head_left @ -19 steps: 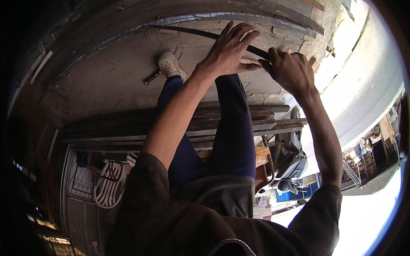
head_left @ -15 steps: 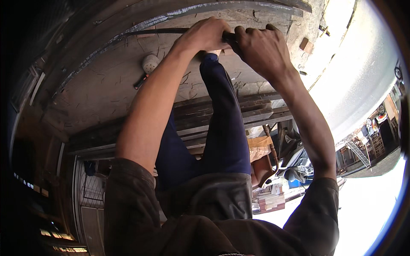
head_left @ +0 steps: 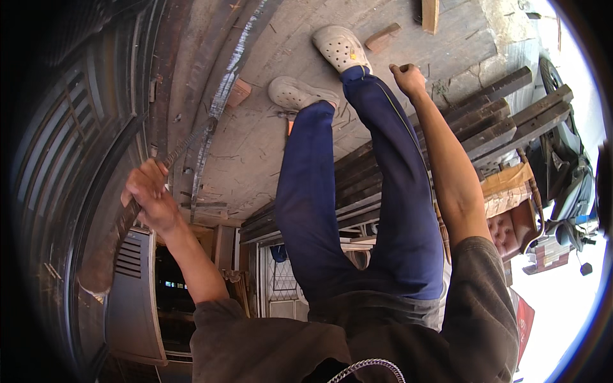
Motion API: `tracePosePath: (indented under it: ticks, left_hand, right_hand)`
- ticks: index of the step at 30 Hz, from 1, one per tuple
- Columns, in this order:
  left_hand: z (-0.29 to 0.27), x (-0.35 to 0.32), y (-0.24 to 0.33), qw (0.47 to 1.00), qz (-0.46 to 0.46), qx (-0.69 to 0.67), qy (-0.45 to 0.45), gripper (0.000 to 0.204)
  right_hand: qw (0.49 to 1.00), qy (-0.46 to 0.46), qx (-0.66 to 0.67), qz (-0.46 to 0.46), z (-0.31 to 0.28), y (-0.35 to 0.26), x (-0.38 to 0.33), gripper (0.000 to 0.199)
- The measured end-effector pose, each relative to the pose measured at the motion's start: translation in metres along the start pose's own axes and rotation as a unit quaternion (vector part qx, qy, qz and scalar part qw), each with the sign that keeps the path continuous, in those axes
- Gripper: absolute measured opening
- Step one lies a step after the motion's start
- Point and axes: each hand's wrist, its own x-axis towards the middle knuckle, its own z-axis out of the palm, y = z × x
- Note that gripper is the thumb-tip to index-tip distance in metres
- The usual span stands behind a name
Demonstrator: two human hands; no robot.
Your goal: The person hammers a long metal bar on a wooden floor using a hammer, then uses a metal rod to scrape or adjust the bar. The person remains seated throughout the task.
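Note:
At the left, my left hand (head_left: 148, 188) is closed around a long dark bar (head_left: 189, 142). Its far part looks ribbed and reaches toward the timber strip with white, flaking paint (head_left: 225, 86). The near part of the bar looks thicker and slants down to the lower left. My right hand (head_left: 408, 79) is held out past my right knee, well apart from the bar. Its fingers are curled in, and nothing shows sticking out of them. Between the hands are my legs and two beige clogs (head_left: 338, 48). An orange object (head_left: 290, 128) partly shows beside my left shin.
Stacked dark timber beams (head_left: 501, 131) run behind my legs. Wood offcuts (head_left: 383, 37) and a reddish block (head_left: 239, 93) lie on the debris-strewn floor. Metal shutter slats (head_left: 54, 137) rise at the left. A tufted brown chair (head_left: 511, 228) and a motorbike (head_left: 568, 233) stand at the right.
Both hands were together on the bar in front of me. Now my right hand has let go and moved right; my left has swung the bar far left. My view and feet have shifted.

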Motion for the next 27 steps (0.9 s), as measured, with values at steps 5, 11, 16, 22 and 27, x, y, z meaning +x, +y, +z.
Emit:
tracePosePath:
  ticks: [5, 11, 16, 22, 27]
  left_hand:
    - [-0.029, -0.063, 0.005, 0.999, 0.039, 0.005, 0.008, 0.061]
    - [-0.035, -0.104, 0.01, 0.99, 0.137, 0.019, 0.04, 0.069]
    - [-0.067, -0.119, 0.001, 0.99, 0.138, -0.014, 0.025, 0.059]
    - [-0.084, -0.154, 0.004, 0.988, 0.14, -0.011, 0.062, 0.028]
    - [-0.112, -0.19, -0.006, 0.986, 0.156, -0.058, 0.021, 0.032]
  right_hand:
    - [0.953, 0.068, 0.205, 0.212, 0.092, -0.014, 0.099, 0.086]
    - [0.955, 0.158, 0.233, 0.092, 0.147, -0.071, 0.122, 0.085]
    - [0.943, 0.141, 0.265, -0.143, 0.142, 0.011, 0.16, 0.097]
    - [0.923, 0.162, 0.147, -0.318, 0.123, -0.056, 0.045, 0.05]
    - [0.852, 0.069, -0.13, -0.503, 0.105, -0.188, -0.108, 0.044]
